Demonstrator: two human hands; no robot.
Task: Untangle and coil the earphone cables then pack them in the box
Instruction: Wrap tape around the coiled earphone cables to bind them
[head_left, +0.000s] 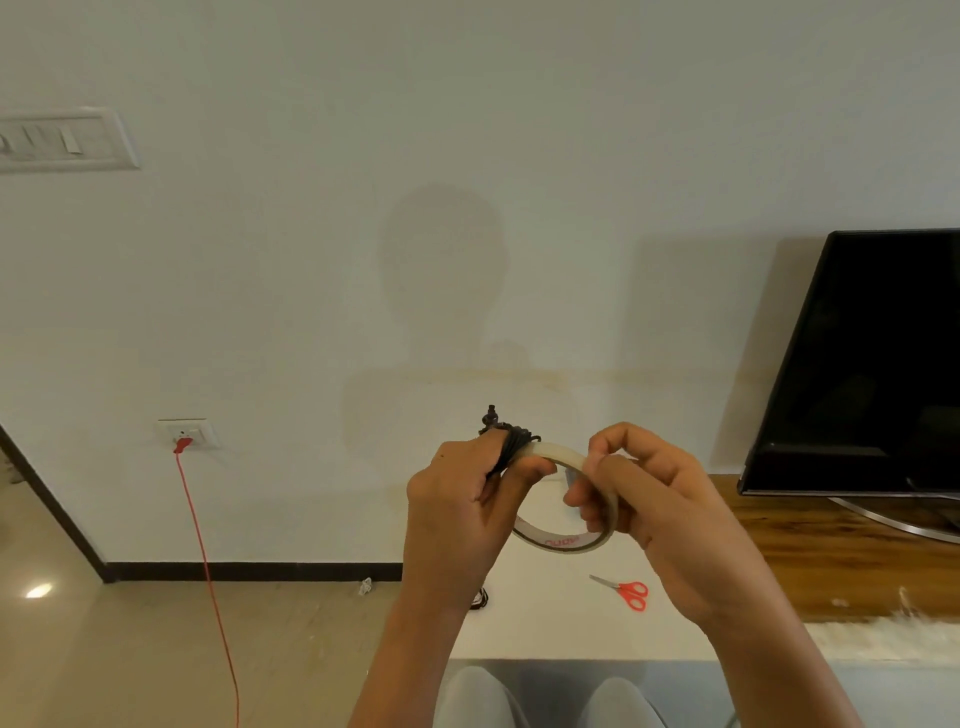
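My left hand (457, 499) grips a black coiled earphone cable (511, 441), with its plug end sticking up above my fingers. The thumb of that hand also presses on a roll of clear tape (571, 543). My right hand (639, 493) holds the tape roll, fingers curled through and over its ring, pinching at the top edge. Both hands are raised above a white table (561, 623). Another dark bundle of cable (480, 597) lies on the table, partly hidden behind my left wrist. No box is in view.
Red-handled scissors (626, 592) lie on the white table below my hands. A black TV (872, 364) stands on a wooden top (831, 551) at the right. A red cord (208, 571) hangs from a wall socket (184, 434) at the left.
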